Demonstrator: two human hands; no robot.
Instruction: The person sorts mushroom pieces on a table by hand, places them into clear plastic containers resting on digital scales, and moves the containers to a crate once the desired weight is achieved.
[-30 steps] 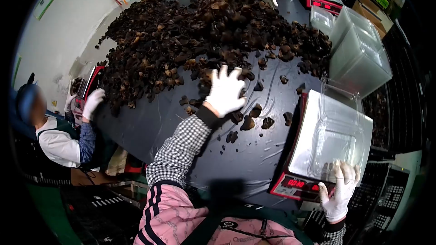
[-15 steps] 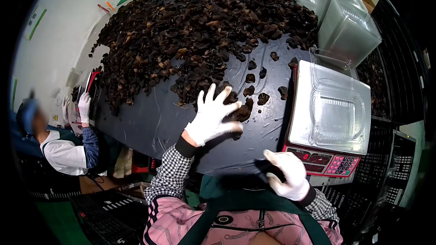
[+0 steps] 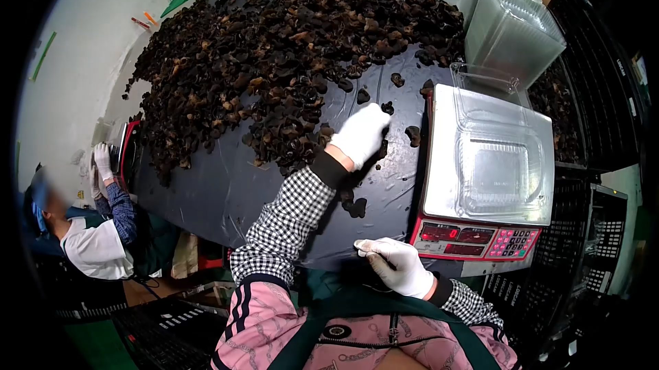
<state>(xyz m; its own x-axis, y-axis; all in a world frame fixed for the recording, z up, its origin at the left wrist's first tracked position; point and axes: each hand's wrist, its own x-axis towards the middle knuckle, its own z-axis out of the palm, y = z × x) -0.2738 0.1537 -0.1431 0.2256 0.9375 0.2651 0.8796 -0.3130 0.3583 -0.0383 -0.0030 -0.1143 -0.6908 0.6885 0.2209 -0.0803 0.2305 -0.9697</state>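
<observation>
While the left hand [image 3: 362,135] curls over the tabletop [image 3: 206,195], hold hidden, one dark piece [image 3: 412,136] lies just right, scale [image 3: 473,238] side. Right hand [image 3: 398,267] farther off; can't tell its grip.

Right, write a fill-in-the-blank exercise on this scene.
The left hand and the right hand both wear ____ gloves.
In the picture, the left hand is to the ____ of the clear container on the scale.
The digit lit on that scale is coloured ____.
The hand nearer the keypad is the ____ one.

Missing words: white; left; red; right.
</observation>
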